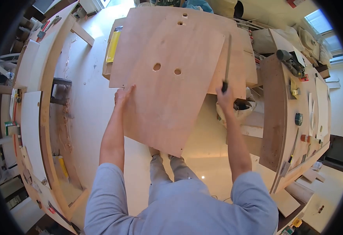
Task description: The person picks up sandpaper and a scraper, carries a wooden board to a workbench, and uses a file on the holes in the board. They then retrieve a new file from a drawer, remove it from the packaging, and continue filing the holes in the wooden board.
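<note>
A large plywood board [171,105] with several cut holes lies slanted across another plywood sheet [234,66], its near corner jutting toward my legs. My left hand [123,95] grips the board's left edge, fingers on the top face. On the other side, my right hand [225,98] is closed around the black handle of a long, narrow-bladed tool [228,56]. Its grey blade points away from me, close beside the board's right edge and over the lower sheet.
A yellow strip-shaped object [114,45] rests at the stack's left. Workbenches flank me; the right one [271,98] bears a power tool [291,60], a tape measure [298,119] and hand tools. Beneath the sheets on the right sits an open bag [244,109].
</note>
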A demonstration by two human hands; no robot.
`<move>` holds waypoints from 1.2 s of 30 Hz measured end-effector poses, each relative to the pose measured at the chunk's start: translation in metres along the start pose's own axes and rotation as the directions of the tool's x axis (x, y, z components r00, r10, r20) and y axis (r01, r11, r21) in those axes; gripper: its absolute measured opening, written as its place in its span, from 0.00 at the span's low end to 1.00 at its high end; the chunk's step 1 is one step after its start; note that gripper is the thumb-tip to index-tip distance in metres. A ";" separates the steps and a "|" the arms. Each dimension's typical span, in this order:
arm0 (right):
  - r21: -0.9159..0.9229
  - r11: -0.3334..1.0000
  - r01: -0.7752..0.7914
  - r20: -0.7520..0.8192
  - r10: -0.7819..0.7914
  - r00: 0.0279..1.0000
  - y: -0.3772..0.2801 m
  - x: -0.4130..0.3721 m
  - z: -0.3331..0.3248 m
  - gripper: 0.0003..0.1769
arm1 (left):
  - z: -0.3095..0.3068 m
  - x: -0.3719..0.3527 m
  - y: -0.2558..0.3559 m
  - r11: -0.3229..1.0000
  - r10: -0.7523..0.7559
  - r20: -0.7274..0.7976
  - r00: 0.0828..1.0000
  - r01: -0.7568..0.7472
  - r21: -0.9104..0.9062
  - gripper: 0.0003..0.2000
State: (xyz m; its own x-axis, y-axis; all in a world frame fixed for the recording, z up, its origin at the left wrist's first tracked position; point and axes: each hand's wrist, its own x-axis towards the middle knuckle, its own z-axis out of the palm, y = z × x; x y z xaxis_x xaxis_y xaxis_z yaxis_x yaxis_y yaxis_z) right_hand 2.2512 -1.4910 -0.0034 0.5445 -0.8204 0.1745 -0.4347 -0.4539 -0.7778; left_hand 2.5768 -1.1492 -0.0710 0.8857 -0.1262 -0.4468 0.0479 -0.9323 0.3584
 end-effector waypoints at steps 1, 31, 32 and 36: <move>0.145 0.981 -0.130 0.047 0.125 0.991 -0.006 -0.041 -0.010 0.14 | -0.003 -0.002 -0.002 0.999 0.032 0.045 0.998 -0.031 -0.008 0.47; -0.127 0.923 -0.364 -0.032 0.363 0.931 0.140 -0.177 -0.134 0.11 | 0.109 -0.169 0.043 0.062 0.297 0.299 0.907 0.294 -0.954 0.20; -0.103 0.906 -0.410 -0.005 0.412 0.911 0.150 -0.165 -0.134 0.13 | 0.096 -0.146 0.045 0.083 0.301 0.354 0.885 0.345 -0.935 0.19; -0.110 0.896 -0.431 0.003 0.434 0.901 0.139 -0.118 -0.139 0.12 | 0.094 -0.101 0.044 0.190 0.289 0.500 0.817 0.463 -0.866 0.15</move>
State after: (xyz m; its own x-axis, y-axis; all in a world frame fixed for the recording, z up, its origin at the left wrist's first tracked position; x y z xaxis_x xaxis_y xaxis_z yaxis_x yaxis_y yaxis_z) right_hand 2.0266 -1.5062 -0.0481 0.3042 -0.9350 -0.1823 -0.7032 -0.0913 -0.7051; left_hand 2.4457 -1.2090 -0.0870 0.5062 -0.5415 -0.6712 0.8190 0.0580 0.5708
